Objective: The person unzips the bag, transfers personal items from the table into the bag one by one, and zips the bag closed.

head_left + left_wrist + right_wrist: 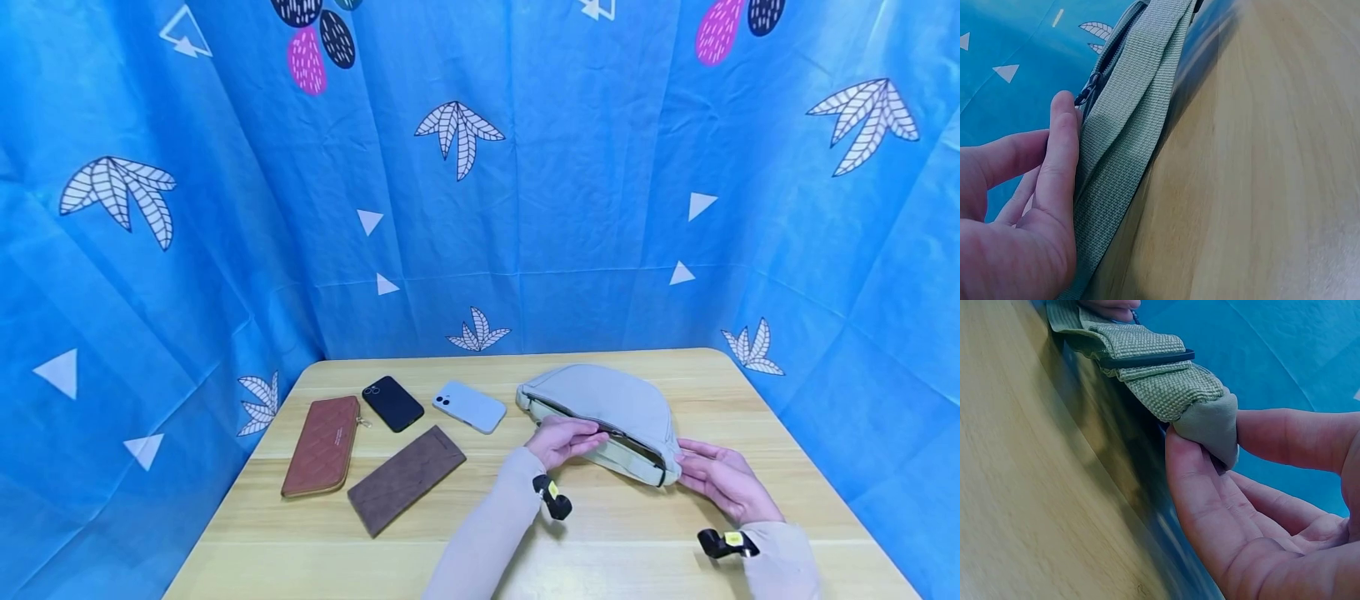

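A pale grey belt bag (pixel 600 396) lies on the table, its curved side toward the curtain and its green webbing strap (pixel 1125 119) along the near edge. At the zipper, my left hand (pixel 564 440) pinches the small dark zipper pull (pixel 1088 89) between thumb and fingertips. A stretch of the zipper teeth shows beyond it in the left wrist view. My right hand (pixel 723 479) grips the bag's right end, thumb on one side of the grey corner tab (pixel 1210 422) and fingers on the other. Beside that tab, a black strap slider (pixel 1147 359) sits on the webbing.
Left of the bag lie a light blue phone (pixel 471 407), a black phone (pixel 392 403), a reddish-brown zip wallet (pixel 322 446) and a flat dark brown wallet (pixel 407 479). A blue patterned curtain (pixel 577 208) surrounds the back and sides of the wooden table (pixel 300 550).
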Available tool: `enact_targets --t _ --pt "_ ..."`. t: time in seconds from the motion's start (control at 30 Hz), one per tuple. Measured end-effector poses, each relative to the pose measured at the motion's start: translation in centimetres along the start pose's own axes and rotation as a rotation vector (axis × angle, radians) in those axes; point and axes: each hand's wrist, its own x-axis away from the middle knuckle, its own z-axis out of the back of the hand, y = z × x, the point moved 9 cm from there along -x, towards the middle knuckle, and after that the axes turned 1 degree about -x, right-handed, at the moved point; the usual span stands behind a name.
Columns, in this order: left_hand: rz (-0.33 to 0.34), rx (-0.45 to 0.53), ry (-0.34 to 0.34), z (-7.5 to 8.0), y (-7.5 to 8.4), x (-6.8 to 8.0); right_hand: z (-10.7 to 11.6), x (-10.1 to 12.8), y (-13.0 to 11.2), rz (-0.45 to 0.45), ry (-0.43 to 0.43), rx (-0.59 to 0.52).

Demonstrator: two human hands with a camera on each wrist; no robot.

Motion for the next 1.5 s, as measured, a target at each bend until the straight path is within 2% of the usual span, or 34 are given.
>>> enact_targets --t 0.43,0.77,1.5 --pt "0.011 0.017 0.004 0.7 0.0 -0.7 0.0 0.3 -0.1 0.000 -0.022 -0.076" --pt "-0.012 0.017 0.020 0.8 0.5 -0.1 -0.3 0.3 -0.3 0.012 -0.055 -0.116" --pt "-0.003 -0.012 0.030 2.3 1.0 -0.6 0.1 0.3 -0.1 -0.006 -0.033 -0.105"
